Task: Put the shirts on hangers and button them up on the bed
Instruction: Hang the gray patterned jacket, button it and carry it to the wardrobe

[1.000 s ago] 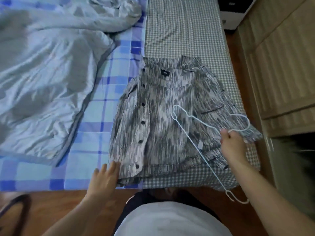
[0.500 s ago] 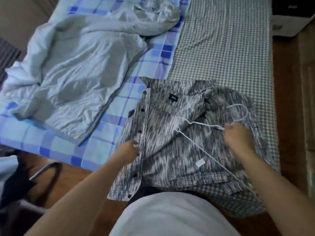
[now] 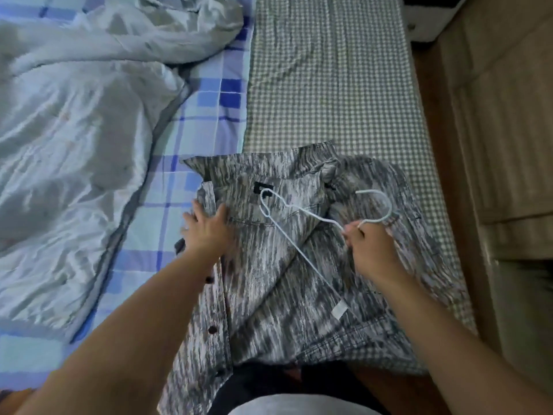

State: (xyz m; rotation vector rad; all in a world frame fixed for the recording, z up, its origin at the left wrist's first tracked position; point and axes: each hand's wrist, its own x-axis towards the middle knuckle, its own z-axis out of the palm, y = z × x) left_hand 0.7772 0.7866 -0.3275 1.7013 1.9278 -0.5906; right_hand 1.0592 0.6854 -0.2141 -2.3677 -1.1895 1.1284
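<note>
A grey streaked shirt [image 3: 269, 283] lies open on the bed, collar away from me, its dark buttons running down the left front edge. A white wire hanger [image 3: 296, 235] lies across the shirt, its hook to the right near the collar. My right hand [image 3: 369, 247] grips the hanger at the base of the hook. My left hand [image 3: 206, 229] rests with spread fingers on the shirt's left front panel near the collar. A black label [image 3: 261, 187] shows inside the neck.
A crumpled pale grey duvet [image 3: 74, 130] covers the bed's left side over a blue plaid sheet [image 3: 206, 121]. A green gingham sheet [image 3: 329, 79] covers the right side. Wooden floor and cabinets [image 3: 502, 130] lie to the right.
My left hand has moved up from the shirt's hem to the panel near the collar. My right hand has carried the hanger up toward the collar.
</note>
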